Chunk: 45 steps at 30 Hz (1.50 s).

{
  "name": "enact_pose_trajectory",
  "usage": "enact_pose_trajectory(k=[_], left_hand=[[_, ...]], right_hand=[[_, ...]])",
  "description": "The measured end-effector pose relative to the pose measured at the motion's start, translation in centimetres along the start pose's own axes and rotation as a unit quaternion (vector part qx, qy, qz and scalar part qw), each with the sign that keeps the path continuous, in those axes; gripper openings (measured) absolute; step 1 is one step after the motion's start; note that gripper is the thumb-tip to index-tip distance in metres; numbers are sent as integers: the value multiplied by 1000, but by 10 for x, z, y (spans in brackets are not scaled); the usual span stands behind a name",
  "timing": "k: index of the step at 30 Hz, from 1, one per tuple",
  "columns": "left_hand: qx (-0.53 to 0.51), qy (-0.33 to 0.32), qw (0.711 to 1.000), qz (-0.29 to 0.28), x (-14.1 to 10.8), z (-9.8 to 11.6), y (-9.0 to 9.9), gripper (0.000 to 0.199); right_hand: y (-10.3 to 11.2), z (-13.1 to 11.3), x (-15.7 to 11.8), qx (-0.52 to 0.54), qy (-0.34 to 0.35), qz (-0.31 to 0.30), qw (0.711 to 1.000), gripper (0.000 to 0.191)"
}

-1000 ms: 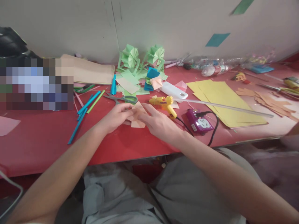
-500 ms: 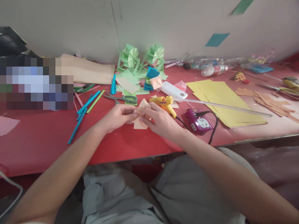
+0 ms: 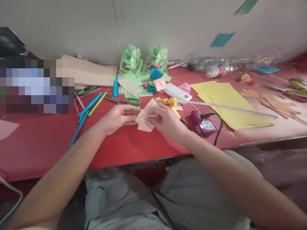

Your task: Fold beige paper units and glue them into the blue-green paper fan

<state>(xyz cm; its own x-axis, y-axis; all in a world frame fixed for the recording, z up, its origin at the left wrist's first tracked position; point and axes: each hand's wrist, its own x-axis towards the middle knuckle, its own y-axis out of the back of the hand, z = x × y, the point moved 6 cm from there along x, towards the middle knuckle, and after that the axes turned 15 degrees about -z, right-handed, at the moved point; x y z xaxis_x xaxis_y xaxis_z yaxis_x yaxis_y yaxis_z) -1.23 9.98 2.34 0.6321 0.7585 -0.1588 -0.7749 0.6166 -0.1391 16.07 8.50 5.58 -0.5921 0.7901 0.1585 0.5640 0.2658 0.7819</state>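
A small cream sheet of folded paper [image 3: 146, 124] is held between my two hands, above the front part of the red table [image 3: 112, 153]. My left hand [image 3: 117, 118] pinches its left corner between thumb and fingers. On its right side, my right hand [image 3: 165, 119] grips the paper with thumb and fingertips, covering part of it. Just behind my right hand lies a yellow glue gun [image 3: 171, 102], partly hidden. Grey-handled scissors [image 3: 131, 101] rest behind my left hand.
Two green folded-paper ornaments [image 3: 159, 54] stand by the wall among paper scraps. Blue paper strips [image 3: 82, 123] lie left. A purple power adapter [image 3: 203, 124] with a black cable, yellow paper sheets [image 3: 225, 99], a clear glue stick [image 3: 240, 110] and a plastic bottle [image 3: 219, 71] are on the right.
The cream paper has turned and spread between my hands, showing more of its surface. My left fingers have shifted slightly left toward its corner; the right hand has moved a little.
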Motion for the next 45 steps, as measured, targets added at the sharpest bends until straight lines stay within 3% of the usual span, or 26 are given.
enact_pose_trajectory(k=[6,11,30,41,45], left_hand=[[-13,0,999,-49,-2,4,-2,37],[-3,-6,998,-55,-3,6,-2,40],[8,-10,999,-33,0,2,-2,35],[71,-12,997,10,2,2,-2,47],[73,-4,997,23,0,3,1,49]], right_hand=[[2,2,0,-4,-10,-5,1000,7],[2,0,-1,4,-7,-12,1000,7],[-1,2,0,18,9,14,1000,7],[0,3,3,30,-1,23,999,9],[-1,12,4,74,-37,33,996,11]])
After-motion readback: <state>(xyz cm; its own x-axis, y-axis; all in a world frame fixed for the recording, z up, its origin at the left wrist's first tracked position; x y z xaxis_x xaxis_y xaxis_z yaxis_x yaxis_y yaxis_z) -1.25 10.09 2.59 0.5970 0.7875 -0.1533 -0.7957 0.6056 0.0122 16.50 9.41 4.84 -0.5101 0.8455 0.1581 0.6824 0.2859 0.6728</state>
